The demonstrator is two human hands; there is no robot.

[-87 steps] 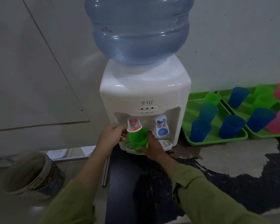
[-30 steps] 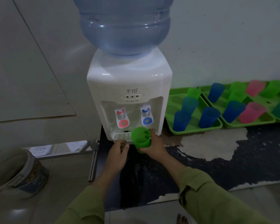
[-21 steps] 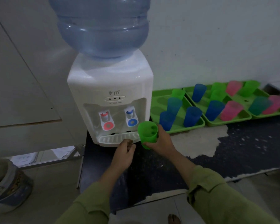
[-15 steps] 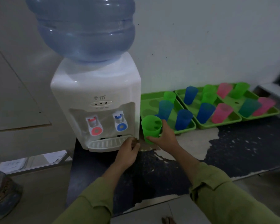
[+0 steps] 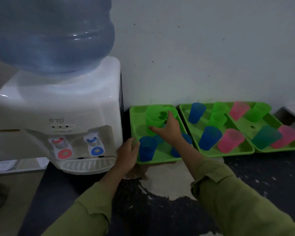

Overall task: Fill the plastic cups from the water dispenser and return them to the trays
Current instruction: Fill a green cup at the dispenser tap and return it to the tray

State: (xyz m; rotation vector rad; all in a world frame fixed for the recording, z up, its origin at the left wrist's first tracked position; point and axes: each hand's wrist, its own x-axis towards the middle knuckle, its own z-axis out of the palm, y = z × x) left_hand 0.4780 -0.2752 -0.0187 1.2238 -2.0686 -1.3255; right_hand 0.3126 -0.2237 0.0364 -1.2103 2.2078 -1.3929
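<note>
Cup (image 5: 154, 120), green, upright, clamped in right grip (image 5: 170, 132) directly over tray (image 5: 135, 116), rear spot. Left grip (image 5: 126, 154) at tray edge; closure unclear.

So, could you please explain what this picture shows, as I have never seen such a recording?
The single picture comes from a camera worn on a person's head, looking down at their own bare hands; no machine does the handling. The right hand holds a green cup over the nearest tray, while the left hand grips that tray's left rim. Left of it stands a white water dispenser topped by a blue bottle. Two more trays to the right carry blue, green and pink cups, all on a dark counter.
</note>
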